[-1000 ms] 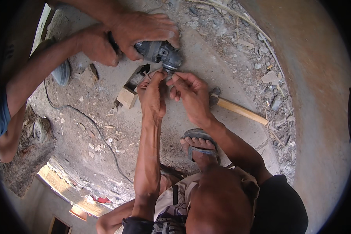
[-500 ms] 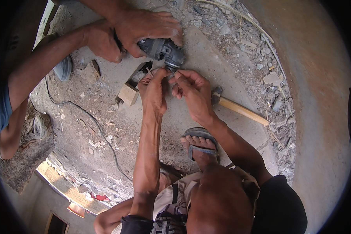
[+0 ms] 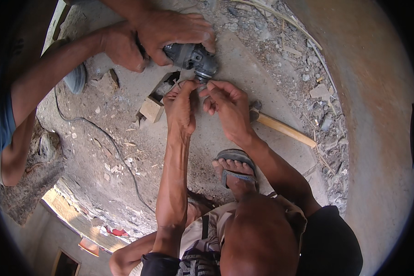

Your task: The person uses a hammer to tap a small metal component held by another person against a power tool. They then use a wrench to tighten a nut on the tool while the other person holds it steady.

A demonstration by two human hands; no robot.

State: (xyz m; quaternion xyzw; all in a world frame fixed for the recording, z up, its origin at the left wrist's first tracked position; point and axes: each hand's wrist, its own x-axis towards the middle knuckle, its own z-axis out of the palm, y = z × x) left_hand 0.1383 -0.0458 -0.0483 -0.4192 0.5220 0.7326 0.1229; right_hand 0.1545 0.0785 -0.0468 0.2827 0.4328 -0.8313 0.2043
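A black angle grinder (image 3: 192, 57) lies on its side, its metal spindle end (image 3: 202, 76) turned toward me. My left hand (image 3: 180, 109) is closed, thumb and finger pinched right at the spindle. Close beside it, my right hand (image 3: 230, 108) pinches at the same spot, its other fingers curled. Whatever sits between my fingertips is too small and covered to make out. A thin nail-like piece (image 3: 175, 82) shows by my left fingers. Another person's hand (image 3: 177, 34) presses over the grinder body, and their other hand (image 3: 124, 48) is at its rear end.
A hammer (image 3: 285, 129) with a wooden handle lies right of my right hand. A wooden block (image 3: 151, 109) sits left of my left hand, beside a dark hole. A black cable (image 3: 110, 138) curves over the dusty ground. Rubble (image 3: 322, 92) lines the right side along a wall.
Almost nothing differs. Both my hands stay pinched at the spindle, and the other person's hands stay on the grinder.
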